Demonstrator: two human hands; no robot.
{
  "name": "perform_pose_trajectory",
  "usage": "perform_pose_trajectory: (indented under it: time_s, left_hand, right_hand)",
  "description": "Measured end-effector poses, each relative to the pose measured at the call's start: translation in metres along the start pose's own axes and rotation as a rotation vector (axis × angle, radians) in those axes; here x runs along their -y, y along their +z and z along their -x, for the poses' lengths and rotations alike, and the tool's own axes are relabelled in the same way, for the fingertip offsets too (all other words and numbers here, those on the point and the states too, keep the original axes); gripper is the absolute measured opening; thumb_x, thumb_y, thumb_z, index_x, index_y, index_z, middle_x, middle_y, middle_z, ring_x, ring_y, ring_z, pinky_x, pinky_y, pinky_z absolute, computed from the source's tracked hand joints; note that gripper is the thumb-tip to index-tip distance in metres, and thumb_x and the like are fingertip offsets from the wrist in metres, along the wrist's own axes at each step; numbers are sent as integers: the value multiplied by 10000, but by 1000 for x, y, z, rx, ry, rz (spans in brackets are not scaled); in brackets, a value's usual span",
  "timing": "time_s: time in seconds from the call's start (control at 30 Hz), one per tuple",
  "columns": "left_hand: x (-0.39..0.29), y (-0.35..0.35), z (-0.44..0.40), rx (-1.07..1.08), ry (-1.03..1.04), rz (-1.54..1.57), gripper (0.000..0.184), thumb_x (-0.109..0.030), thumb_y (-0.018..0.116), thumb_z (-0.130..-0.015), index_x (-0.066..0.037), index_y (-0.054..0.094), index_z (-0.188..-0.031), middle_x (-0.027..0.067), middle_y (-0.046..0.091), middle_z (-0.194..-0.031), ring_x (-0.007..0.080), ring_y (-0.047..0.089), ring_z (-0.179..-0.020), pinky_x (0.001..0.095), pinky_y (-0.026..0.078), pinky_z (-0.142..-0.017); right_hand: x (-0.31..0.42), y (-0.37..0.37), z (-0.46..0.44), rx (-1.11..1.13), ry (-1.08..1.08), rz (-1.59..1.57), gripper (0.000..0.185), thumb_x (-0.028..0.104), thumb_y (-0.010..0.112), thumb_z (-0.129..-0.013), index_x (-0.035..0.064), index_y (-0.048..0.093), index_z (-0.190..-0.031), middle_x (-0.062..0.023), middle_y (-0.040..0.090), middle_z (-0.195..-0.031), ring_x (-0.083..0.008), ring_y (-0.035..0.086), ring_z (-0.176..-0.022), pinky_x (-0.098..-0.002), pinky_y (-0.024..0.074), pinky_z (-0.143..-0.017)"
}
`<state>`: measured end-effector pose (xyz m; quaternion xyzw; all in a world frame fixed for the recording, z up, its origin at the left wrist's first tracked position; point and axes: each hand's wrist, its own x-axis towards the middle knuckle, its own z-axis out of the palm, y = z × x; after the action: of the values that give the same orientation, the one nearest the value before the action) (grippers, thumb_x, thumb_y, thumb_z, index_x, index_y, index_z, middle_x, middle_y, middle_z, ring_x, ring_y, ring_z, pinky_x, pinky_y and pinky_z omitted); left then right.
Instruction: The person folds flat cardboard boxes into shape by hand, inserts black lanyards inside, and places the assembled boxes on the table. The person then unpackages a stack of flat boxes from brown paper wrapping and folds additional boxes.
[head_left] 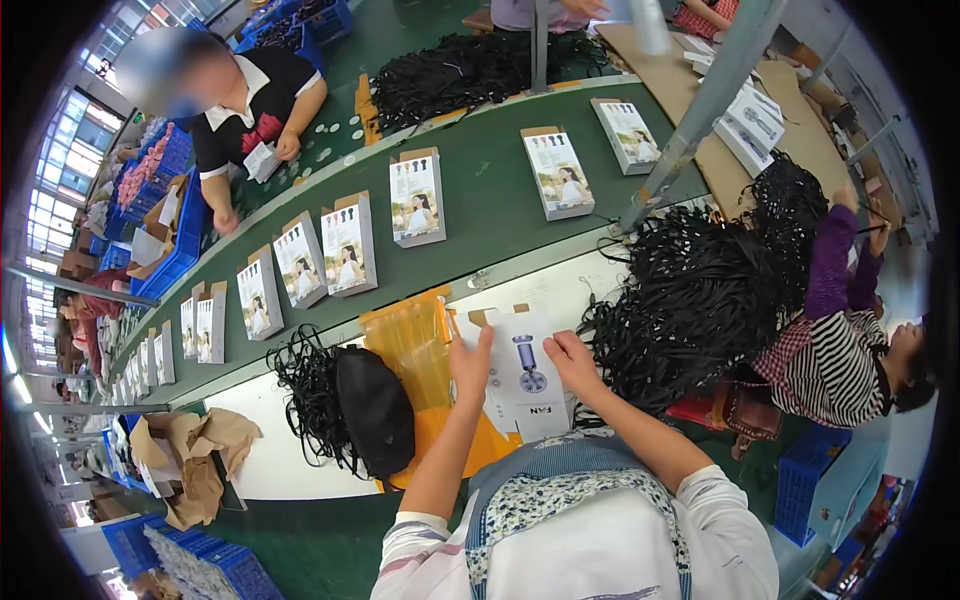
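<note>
A white fan box (516,400), printed with a blue handheld fan and the word FAN, is in front of me at the bench edge. My left hand (469,362) grips its left side, thumb on the printed face. On the opposite side my right hand (573,362) closes on the edge; its fingers underneath are hidden. The box's far end seems to have a raised flap. Beneath and left of it lies a yellow-orange plastic sheet (405,335). To the right, a large heap of black straps (690,300) comes close to my right hand.
Several fan boxes (415,205) stand along the green conveyor belt (480,200) ahead. A black pouch (374,412) and more black cords lie left. Metal posts (700,110) rise at the belt. Co-workers sit across at left and at right. Brown paper (190,450) lies far left.
</note>
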<state>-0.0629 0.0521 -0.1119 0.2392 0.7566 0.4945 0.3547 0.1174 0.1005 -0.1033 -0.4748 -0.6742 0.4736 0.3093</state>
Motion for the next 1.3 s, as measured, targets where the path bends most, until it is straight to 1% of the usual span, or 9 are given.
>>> perform_pose_trajectory:
  time_s: [0.13, 0.27, 0.53, 0.73, 0.77, 0.83, 0.97, 1.17, 1.3]
  left_hand:
    - [-46, -14, 38, 89, -78, 246, 341, -317, 624, -849, -14, 557, -987, 35, 604, -877, 103, 524, -781, 265, 423, -708]
    - [-73, -21, 67, 157, -14, 394, 319, -312, 619, -855, -27, 559, -984, 23, 594, -889, 103, 519, -802, 264, 410, -745]
    - [-81, -35, 100, 402, 150, 376, 507, -147, 541, -819, -64, 374, -1291, 98, 482, -1141, 152, 477, -1003, 295, 392, -883]
    - [-84, -32, 115, 685, 181, 517, 773, -435, 496, -790, -111, 178, -1415, 156, 304, -1329, 265, 267, -1267, 390, 214, -1054]
    - [-93, -26, 122, 571, -8, 577, 700, -311, 506, -829, -122, 193, -1425, 128, 282, -1393, 235, 279, -1295, 365, 222, -1066]
    - [-74, -21, 122, 533, 145, 391, 717, -336, 517, -827, -96, 186, -1416, 138, 265, -1397, 250, 261, -1290, 376, 210, -1064]
    - [-66, -8, 128, 412, 245, 148, 575, -138, 454, -861, -33, 231, -1380, 138, 278, -1397, 239, 275, -1281, 355, 212, -1060]
    - [-76, -2, 123, 470, 253, 119, 553, -143, 381, -900, -64, 185, -1410, 133, 301, -1401, 247, 289, -1291, 326, 226, -1054]
    - [-79, -10, 121, 559, 50, 464, 538, -196, 323, -949, -125, 123, -1444, 124, 309, -1404, 239, 296, -1290, 322, 222, -1057]
  right_hand:
    - [36, -21, 35, 89, 63, -307, 350, 322, 488, -923, -18, 554, -876, -81, 525, -765, -125, 490, -708, -276, 409, -647]
    - [65, -26, 48, 252, -40, -713, 611, 502, 368, -926, -7, 448, -1256, -83, 561, -1114, -139, 537, -991, -266, 438, -853]
    - [89, -52, 61, 359, -174, -561, 1028, 782, 307, -747, 75, 20, -1436, -174, 304, -1382, -256, 359, -1246, -375, 286, -1030]
    - [83, -53, 62, 302, -253, -556, 890, 614, 383, -864, 33, 19, -1431, -157, 276, -1398, -237, 285, -1281, -331, 206, -1053]
    - [80, -54, 61, 289, -177, -586, 806, 489, 402, -890, 32, 18, -1432, -144, 284, -1394, -215, 295, -1270, -308, 211, -1047]
    - [86, -55, 66, 211, 6, -632, 621, 157, 403, -875, 12, 142, -1420, -111, 336, -1367, -161, 326, -1234, -254, 228, -1027]
    - [76, -55, 66, 284, 194, -589, 510, 58, 413, -828, 19, 358, -1333, -80, 522, -1127, -138, 483, -1018, -273, 364, -923]
    - [66, -63, 46, 216, -171, -164, 557, 108, 404, -885, 41, 224, -1407, -161, 399, -1338, -208, 396, -1221, -291, 267, -1024]
    - [82, -67, 53, 309, -70, -458, 498, 231, 355, -964, 59, 219, -1412, -134, 361, -1381, -233, 343, -1268, -326, 234, -1049]
